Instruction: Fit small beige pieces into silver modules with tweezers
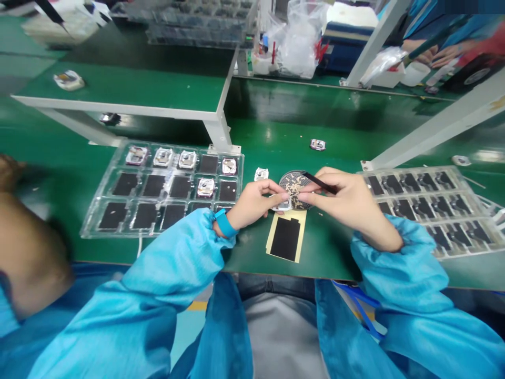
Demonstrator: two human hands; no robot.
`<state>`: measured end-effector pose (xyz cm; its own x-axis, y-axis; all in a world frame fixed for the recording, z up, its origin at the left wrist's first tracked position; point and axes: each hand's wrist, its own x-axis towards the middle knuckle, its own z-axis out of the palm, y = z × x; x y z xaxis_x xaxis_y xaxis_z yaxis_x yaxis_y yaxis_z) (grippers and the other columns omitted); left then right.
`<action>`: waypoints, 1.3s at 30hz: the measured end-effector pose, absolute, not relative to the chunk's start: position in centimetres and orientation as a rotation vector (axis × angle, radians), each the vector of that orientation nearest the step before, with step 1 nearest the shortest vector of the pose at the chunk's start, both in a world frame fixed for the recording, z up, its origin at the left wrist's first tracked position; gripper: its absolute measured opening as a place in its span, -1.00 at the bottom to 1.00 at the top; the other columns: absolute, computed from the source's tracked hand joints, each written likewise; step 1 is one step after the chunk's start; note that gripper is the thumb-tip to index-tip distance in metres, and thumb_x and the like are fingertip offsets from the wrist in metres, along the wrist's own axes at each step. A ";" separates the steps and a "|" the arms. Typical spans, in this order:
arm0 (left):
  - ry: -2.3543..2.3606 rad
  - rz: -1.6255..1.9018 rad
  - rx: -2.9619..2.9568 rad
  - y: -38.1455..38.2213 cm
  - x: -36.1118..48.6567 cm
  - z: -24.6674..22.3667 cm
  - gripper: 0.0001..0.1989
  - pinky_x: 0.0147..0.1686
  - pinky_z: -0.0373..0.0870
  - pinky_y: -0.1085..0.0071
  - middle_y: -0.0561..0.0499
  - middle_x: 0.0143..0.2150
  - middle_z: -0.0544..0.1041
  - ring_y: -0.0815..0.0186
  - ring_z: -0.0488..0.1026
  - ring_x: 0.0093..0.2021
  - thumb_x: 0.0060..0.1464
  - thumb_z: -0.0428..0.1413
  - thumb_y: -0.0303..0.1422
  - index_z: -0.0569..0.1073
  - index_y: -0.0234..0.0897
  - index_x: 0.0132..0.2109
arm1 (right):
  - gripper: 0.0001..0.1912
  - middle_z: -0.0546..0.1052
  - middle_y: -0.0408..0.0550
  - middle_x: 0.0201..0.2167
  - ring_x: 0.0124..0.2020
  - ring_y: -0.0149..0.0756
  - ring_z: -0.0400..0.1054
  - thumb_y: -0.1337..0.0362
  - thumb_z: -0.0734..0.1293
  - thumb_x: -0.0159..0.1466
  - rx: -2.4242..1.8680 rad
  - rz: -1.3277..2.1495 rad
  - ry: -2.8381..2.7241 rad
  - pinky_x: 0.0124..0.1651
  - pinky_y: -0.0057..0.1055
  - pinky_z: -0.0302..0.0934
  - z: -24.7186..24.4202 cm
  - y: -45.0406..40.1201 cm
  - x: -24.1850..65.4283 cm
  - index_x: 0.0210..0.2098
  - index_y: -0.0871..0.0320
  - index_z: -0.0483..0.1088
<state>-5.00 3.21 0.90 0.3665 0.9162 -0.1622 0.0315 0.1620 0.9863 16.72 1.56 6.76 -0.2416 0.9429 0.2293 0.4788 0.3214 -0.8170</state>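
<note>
My left hand (254,203) pinches a small metal-framed electronic module (282,204) at its fingertips. My right hand (347,202) is shut on slim black tweezers (320,182), their tips close to that module. Just behind the hands lies a round mesh disc (294,187) with gold and black patches, partly hidden by my fingers. Below it, a yellow backing sheet (286,237) carries a black adhesive pad. A loose module (261,174) sits near my left hand.
A clear compartment tray (161,189) holds modules and black pads at left, and another tray (426,210) holds black pieces at right. A white-legged shelf (118,108) spans the green bench. A blurred arm (31,247) of another person intrudes at left.
</note>
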 end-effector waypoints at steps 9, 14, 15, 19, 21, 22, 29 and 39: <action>1.057 0.836 1.048 3.6 -5.1 1.0 -0.68 -0.64 0.38 0.59 -0.02 -0.39 0.57 0.46 0.42 -0.52 0.09 0.31 -0.13 0.61 -0.34 -0.22 | -0.72 0.66 -0.07 -0.36 -0.33 -0.25 0.54 0.07 0.57 0.14 -1.186 1.207 -1.636 -0.23 -0.32 0.43 3.0 1.8 16.7 -0.32 0.13 0.57; 1.000 0.890 0.979 3.5 -5.2 1.6 -0.68 -0.50 0.47 0.55 -0.11 -0.17 0.64 0.43 0.50 -0.39 0.20 0.21 -0.16 0.66 -0.31 -0.07 | -0.66 0.63 -0.07 -0.47 -0.41 -0.30 0.49 -0.01 0.51 0.21 -1.271 1.310 -1.560 -0.27 -0.36 0.37 2.5 1.7 16.0 -0.39 0.17 0.55; 0.989 0.901 0.980 3.5 -5.2 1.7 -0.68 -0.49 0.48 0.55 -0.12 -0.14 0.64 0.42 0.50 -0.38 0.20 0.20 -0.17 0.66 -0.31 -0.06 | -0.66 0.63 -0.08 -0.49 -0.43 -0.31 0.48 0.00 0.51 0.21 -1.277 1.314 -1.558 -0.28 -0.36 0.35 2.4 1.7 15.8 -0.40 0.17 0.55; 0.947 0.932 1.010 3.2 -5.3 1.8 -0.66 -0.46 0.46 0.52 -0.13 -0.10 0.65 0.36 0.53 -0.30 0.17 0.21 -0.20 0.65 -0.32 -0.02 | -0.66 0.60 -0.11 -0.52 -0.46 -0.35 0.42 0.01 0.51 0.20 -1.307 1.299 -1.534 -0.31 -0.38 0.28 1.9 1.7 15.4 -0.45 0.17 0.55; 0.936 0.950 1.054 3.2 -5.3 1.6 -0.69 -0.44 0.46 0.51 -0.13 -0.06 0.64 0.36 0.52 -0.29 0.15 0.22 -0.26 0.65 -0.31 -0.02 | -0.65 0.58 -0.12 -0.53 -0.47 -0.35 0.40 0.01 0.50 0.21 -1.332 1.271 -1.518 -0.32 -0.38 0.26 1.7 1.7 15.3 -0.48 0.17 0.54; 0.929 0.955 1.084 3.2 -5.3 1.5 -0.69 -0.43 0.45 0.50 -0.12 -0.05 0.65 0.37 0.51 -0.29 0.13 0.22 -0.31 0.65 -0.30 -0.01 | -0.65 0.57 -0.12 -0.53 -0.46 -0.35 0.39 0.01 0.50 0.21 -1.339 1.263 -1.516 -0.31 -0.38 0.25 1.6 1.6 15.3 -0.49 0.17 0.54; 0.852 0.982 1.225 3.1 -5.1 1.0 -0.58 -0.19 0.50 0.45 -0.14 0.03 0.63 0.29 0.57 -0.11 0.02 0.24 -0.49 0.58 -0.33 0.07 | -0.64 0.56 -0.12 -0.54 -0.46 -0.37 0.38 0.04 0.49 0.23 -1.338 1.271 -1.476 -0.30 -0.39 0.23 1.7 1.7 15.3 -0.52 0.17 0.51; 0.948 1.046 1.472 2.9 -4.8 -0.2 -0.52 -0.26 0.51 0.42 -0.15 0.05 0.64 0.29 0.57 -0.20 0.09 0.32 -0.35 0.55 -0.28 0.17 | -0.61 0.50 -0.15 -0.57 -0.50 -0.40 0.32 0.02 0.51 0.21 -1.324 1.276 -1.371 -0.37 -0.42 0.14 1.1 1.6 15.0 -0.54 0.17 0.47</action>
